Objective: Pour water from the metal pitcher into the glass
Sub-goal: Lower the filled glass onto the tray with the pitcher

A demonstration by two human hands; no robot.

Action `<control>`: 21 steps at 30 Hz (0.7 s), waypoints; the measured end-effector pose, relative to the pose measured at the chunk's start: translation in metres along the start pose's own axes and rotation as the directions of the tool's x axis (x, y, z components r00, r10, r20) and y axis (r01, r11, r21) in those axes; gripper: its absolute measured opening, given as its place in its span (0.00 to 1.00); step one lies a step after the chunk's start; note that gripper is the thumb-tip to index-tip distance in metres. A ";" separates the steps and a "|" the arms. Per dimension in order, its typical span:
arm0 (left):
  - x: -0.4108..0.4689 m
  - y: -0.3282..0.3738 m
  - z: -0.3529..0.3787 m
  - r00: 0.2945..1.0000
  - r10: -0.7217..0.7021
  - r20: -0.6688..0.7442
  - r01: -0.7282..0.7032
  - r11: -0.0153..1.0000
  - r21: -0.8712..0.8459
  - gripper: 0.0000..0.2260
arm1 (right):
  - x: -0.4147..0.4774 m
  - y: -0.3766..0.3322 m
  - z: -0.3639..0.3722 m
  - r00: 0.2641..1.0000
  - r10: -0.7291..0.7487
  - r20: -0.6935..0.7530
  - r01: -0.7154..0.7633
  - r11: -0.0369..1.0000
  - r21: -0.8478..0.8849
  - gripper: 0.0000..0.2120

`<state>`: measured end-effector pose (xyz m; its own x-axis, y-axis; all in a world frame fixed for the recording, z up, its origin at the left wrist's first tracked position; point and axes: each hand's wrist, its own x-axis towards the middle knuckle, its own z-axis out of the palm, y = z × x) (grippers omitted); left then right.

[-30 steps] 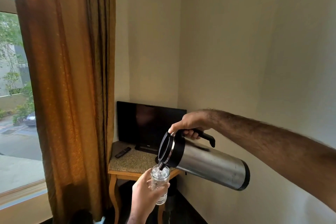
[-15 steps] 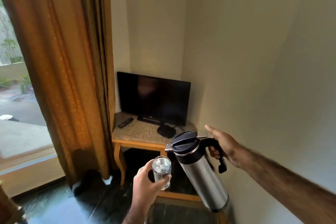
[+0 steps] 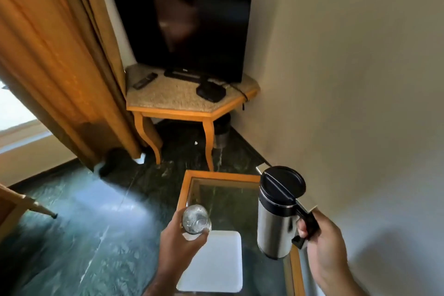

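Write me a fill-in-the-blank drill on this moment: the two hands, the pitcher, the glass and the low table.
1. The metal pitcher is held upright by its black handle in the ____ hand.
2. The left hand holds the ____, which has water in it.
3. The pitcher's black lid is ____.
4. On the glass-topped table, under the glass, lies a ____ square tray.

Missing words: right; glass; shut; white

Bottom edge cuts off white tray (image 3: pixel 216 271).
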<state>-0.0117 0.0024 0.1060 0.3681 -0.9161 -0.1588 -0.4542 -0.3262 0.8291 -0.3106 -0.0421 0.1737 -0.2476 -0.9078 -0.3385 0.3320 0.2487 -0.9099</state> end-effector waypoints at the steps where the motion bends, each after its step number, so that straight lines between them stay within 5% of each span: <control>1: -0.001 -0.011 0.010 1.000 -0.025 0.013 0.025 1.000 0.015 0.28 | 0.004 0.016 -0.008 1.000 0.011 -0.025 -0.010 1.000 0.024 0.21; 11: 0.007 -0.122 0.110 0.981 -0.167 0.100 0.146 0.971 0.188 0.27 | 0.046 0.149 -0.072 0.972 0.108 -0.207 -0.048 0.961 0.273 0.20; 21: 0.023 -0.210 0.190 0.961 -0.171 0.215 0.098 0.945 0.312 0.29 | 0.070 0.231 -0.110 0.967 0.108 -0.230 -0.044 0.963 0.268 0.18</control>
<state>-0.0620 0.0056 -0.1740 0.2573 -0.8751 -0.4099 -0.6463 -0.4712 0.6002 -0.3515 -0.0108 -0.0863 -0.4129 -0.7737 -0.4805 0.5740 0.1886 -0.7968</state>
